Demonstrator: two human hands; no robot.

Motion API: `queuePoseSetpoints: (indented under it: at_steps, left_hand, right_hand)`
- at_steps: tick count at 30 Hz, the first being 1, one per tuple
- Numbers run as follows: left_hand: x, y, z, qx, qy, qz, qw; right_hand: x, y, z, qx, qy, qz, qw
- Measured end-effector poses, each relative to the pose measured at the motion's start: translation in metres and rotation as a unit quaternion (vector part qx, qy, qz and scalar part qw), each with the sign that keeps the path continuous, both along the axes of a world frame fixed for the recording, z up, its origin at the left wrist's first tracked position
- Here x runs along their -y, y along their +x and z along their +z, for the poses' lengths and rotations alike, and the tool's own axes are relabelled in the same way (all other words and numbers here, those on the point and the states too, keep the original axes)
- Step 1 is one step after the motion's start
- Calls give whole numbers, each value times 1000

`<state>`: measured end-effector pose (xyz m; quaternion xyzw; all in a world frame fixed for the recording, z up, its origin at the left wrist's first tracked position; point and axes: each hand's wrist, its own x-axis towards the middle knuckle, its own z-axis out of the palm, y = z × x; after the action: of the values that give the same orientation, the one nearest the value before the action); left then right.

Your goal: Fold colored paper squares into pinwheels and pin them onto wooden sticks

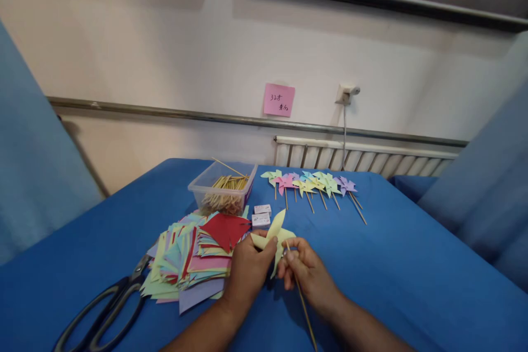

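My left hand (252,265) pinches a pale yellow paper pinwheel (277,229) near its middle, with the thumb on the front. Close against it on the right, my right hand (307,272) has its fingers closed around the upper end of a thin wooden stick (304,308), which slants down toward the table's front. The stick's tip is at the pinwheel's edge; whether the two are joined is hidden by the fingers. Just left of my left hand lies a pile of coloured paper sheets (181,261) with a red cut square (226,230) on top.
Black-handled scissors (109,305) lie at the front left. A clear plastic box (197,193) of wooden sticks stands behind the paper, beside two small white boxes (261,220). Several finished pinwheels (305,186) lie at the back of the blue-covered table (412,264), before a radiator (371,160).
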<state>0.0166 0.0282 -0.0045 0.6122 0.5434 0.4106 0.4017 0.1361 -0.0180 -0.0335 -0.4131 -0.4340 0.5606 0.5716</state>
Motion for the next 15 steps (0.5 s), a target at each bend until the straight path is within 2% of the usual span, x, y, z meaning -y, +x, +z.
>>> queuePoseSetpoints:
  at_steps: [2,5,9,12,15]
  left_hand:
    - [1,-2,-2,5,3,-12,1000]
    - [4,-4,-3,9,-8,-37,999]
    - [6,-4,-5,44,-47,-71,995]
    - [6,-5,-7,87,-87,-66,990]
    - [6,-5,-7,110,-112,-62,986]
  right_hand:
    - [2,-1,-5,-5,-35,19,999]
    - [3,-2,-7,-11,-75,6,997]
    - [4,-2,-5,-14,-66,-14,998]
    - [5,-1,-5,-40,-54,-7,998]
    - [7,-1,-6,-59,-74,10,995]
